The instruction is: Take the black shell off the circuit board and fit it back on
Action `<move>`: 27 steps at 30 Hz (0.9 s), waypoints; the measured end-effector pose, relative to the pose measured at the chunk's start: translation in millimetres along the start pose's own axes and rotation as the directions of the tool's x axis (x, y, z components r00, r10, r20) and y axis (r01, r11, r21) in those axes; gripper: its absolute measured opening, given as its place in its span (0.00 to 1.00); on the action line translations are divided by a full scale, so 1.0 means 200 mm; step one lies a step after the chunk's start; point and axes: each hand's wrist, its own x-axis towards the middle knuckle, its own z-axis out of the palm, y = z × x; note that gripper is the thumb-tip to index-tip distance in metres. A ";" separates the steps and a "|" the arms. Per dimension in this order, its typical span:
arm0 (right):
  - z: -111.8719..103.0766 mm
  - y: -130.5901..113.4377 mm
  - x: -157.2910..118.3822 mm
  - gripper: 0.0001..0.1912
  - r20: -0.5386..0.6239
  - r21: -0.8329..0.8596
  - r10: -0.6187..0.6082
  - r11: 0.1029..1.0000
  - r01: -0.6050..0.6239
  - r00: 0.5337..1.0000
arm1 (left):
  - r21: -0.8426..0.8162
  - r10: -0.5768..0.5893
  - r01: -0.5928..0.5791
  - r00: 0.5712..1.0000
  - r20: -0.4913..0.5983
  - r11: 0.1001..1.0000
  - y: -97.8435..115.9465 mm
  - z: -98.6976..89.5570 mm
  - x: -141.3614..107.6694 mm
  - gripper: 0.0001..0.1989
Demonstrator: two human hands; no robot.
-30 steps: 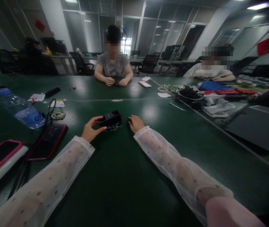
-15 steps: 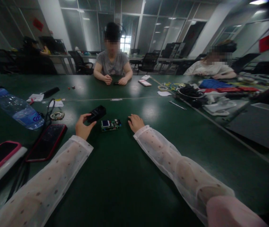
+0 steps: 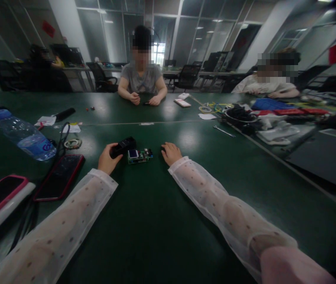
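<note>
My left hand (image 3: 108, 158) is closed round the left end of a black plastic case (image 3: 123, 147), thumb on the near side and fingers on the far side. The case is low over the table or resting on it; I cannot tell which. Just right of it and slightly nearer lies a small green circuit board (image 3: 140, 156) with a little square screen. My right hand (image 3: 171, 154) lies palm down on the green table (image 3: 156, 221), right of the board, fingers stretched out and holding nothing.
On the left are a tilted water bottle (image 3: 24, 134), a red-edged phone (image 3: 60, 177), a pink-edged phone (image 3: 0, 197) and a bracelet (image 3: 72, 143). A wrench (image 3: 224, 131) and a cable heap (image 3: 240, 115) lie to the right. A person (image 3: 142, 77) sits opposite.
My left thumb has closed in on the black case, which now sits lower and a little nearer the circuit board. My right hand stays in place. The view has shifted slightly.
</note>
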 end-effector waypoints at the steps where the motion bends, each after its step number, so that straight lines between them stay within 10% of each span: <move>1: 0.00 0.00 0.00 0.18 0.002 -0.001 0.000 1.000 0.000 1.000 | 0.000 0.003 -0.003 1.000 0.002 1.000 0.00 0.00 0.00 0.27; 21: 0.01 0.00 0.00 0.18 -0.008 -0.009 0.007 1.000 -0.008 1.000 | -0.055 -0.082 0.079 0.996 -0.042 0.995 -0.05 0.02 0.02 0.33; 27: 0.02 0.00 0.00 0.17 -0.024 -0.030 0.006 1.000 -0.006 1.000 | -0.021 0.200 -0.213 0.946 -0.255 0.977 0.10 0.00 -0.03 0.30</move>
